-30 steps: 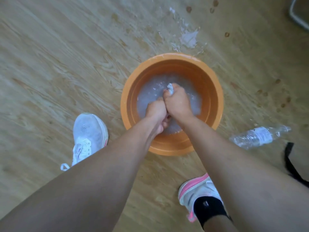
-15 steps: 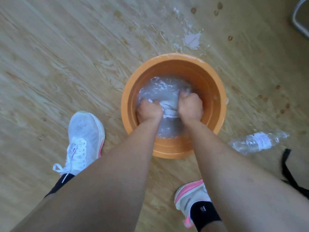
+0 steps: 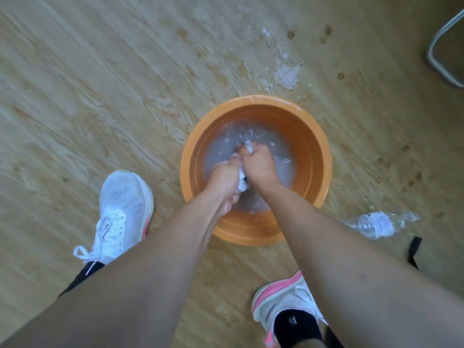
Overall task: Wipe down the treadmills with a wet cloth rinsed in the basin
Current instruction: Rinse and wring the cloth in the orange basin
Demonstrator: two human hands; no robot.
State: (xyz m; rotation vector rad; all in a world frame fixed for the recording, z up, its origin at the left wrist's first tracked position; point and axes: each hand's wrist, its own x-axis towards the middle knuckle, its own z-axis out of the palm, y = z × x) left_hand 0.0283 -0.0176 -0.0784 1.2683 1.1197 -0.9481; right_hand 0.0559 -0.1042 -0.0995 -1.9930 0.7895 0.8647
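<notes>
An orange round basin (image 3: pixel 316 146) stands on the wooden floor, holding cloudy water. Both my hands are inside it, pressed close together over the water. My left hand (image 3: pixel 223 178) and my right hand (image 3: pixel 259 165) each grip the wet white cloth (image 3: pixel 243 183), which is bunched between them. A tuft of the cloth sticks out past my right fist at the far side. Most of the cloth is hidden inside my fists. No treadmill is in view.
A crushed clear plastic bottle (image 3: pixel 379 223) lies on the floor right of the basin, with a black strap (image 3: pixel 414 251) beside it. Splashed water (image 3: pixel 287 74) marks the floor beyond the basin. A metal tube frame (image 3: pixel 437 59) curves at top right. My white shoes (image 3: pixel 123 214) flank the basin.
Half a second ago my fists were apart with the cloth stretched between them. Now they have come back together, the right fist forward, bunching the cloth.
</notes>
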